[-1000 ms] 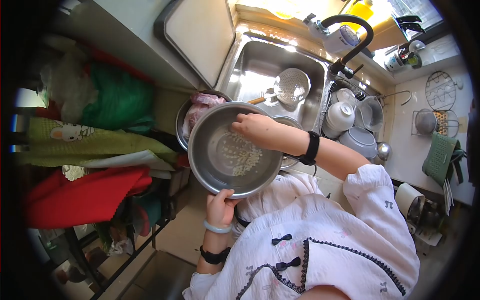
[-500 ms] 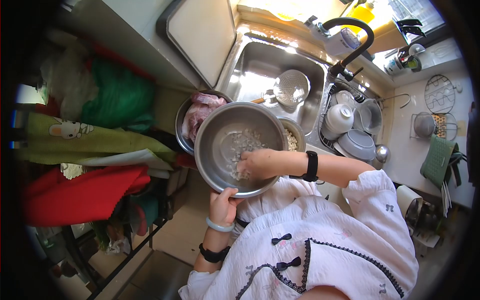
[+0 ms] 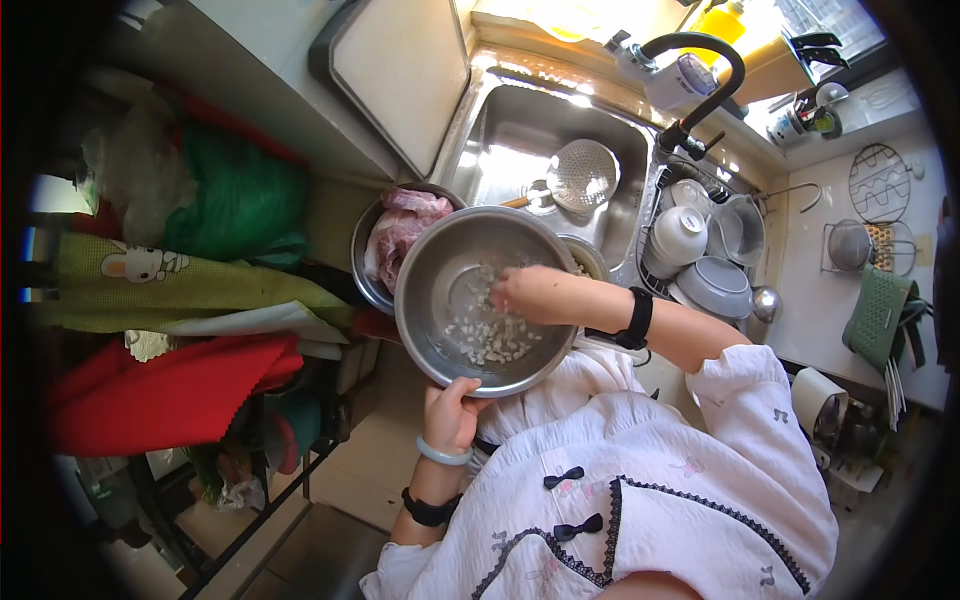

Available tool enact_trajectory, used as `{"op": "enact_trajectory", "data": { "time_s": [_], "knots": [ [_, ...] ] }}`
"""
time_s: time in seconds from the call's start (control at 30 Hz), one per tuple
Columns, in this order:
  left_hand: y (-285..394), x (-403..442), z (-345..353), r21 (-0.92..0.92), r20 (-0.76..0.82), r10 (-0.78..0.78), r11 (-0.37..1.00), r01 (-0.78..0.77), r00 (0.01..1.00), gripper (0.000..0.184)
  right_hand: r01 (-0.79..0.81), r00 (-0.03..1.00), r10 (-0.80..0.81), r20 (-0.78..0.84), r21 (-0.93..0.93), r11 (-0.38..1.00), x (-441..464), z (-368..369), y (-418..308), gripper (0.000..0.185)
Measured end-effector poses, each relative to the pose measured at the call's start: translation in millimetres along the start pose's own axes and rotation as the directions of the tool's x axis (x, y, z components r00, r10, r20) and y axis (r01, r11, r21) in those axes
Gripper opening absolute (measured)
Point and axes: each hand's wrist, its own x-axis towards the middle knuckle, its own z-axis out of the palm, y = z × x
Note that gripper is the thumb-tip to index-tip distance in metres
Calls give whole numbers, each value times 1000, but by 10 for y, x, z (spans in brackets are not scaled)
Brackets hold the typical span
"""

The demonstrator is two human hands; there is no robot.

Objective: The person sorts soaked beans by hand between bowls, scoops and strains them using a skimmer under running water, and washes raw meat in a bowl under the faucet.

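Observation:
A large steel bowl (image 3: 425, 300) is held tilted in front of me. Many small white pieces (image 3: 490, 340) lie in its bottom, and they look wet. My left hand (image 3: 452, 412) grips the near rim, thumb over the edge. Inside the bowl, my right hand (image 3: 525, 294) is over the pieces; its fingertips are blurred, so what they hold cannot be made out. Behind the bowl on the left, raw meat (image 3: 405, 235) fills another metal bowl (image 3: 362, 270). A further bowl (image 3: 592, 256) shows partly behind the right rim.
The steel sink (image 3: 510, 120) holds a perforated ladle (image 3: 583, 176). Beside it are a black faucet (image 3: 738, 75) and a rack with white bowls (image 3: 680, 232). A cutting board (image 3: 400, 75) leans at the upper left, above green bags (image 3: 240, 195) and a red cloth (image 3: 180, 395).
My right hand went from the bowl's far side down into the pieces, then back up a little. The pieces have shifted, and the bowl has moved slightly right.

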Motion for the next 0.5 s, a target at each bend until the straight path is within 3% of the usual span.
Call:
{"op": "enact_trajectory", "data": {
  "time_s": [0.07,0.1,0.2,0.23,0.27,0.33,0.37,0.4,0.47,0.5],
  "knots": [
    [5,-4,0,10,5,-1,1000,1,1000,48,-130,978,79,-193,-264,956,-76,-37,-20,23],
    [12,-11,19,1,4,6,1000,-6,1000,48,128,982,-174,-80,-401,907,-50,19,30,22],
    [38,-7,46,-1,7,8,1000,-8,1000,49,106,981,-156,-116,-352,930,-49,100,110,22],
    [44,-10,41,5,1,6,1000,-6,1000,49,-121,966,28,-257,-353,928,-136,-66,-93,22],
    [37,-6,31,6,0,7,1000,-7,1000,49,-119,966,27,-257,-352,928,-123,-51,-74,22],
    [19,2,8,24,-2,46,999,-46,999,46,-7,983,-60,-175,-360,933,-64,33,35,20],
    [28,-8,9,27,-2,45,999,-45,999,46,161,969,-198,-148,-230,960,-37,108,142,18],
    [41,-14,23,33,-10,44,998,-44,999,46,156,969,-194,-151,-229,961,-61,69,92,18],
    [55,-9,41,39,-14,41,998,-40,999,46,-110,940,-3,-340,-312,944,-108,-21,-31,18],
    [68,-8,41,29,5,41,999,-41,999,46,-136,943,63,-328,-206,969,-126,-80,-70,16]
  ]
}}
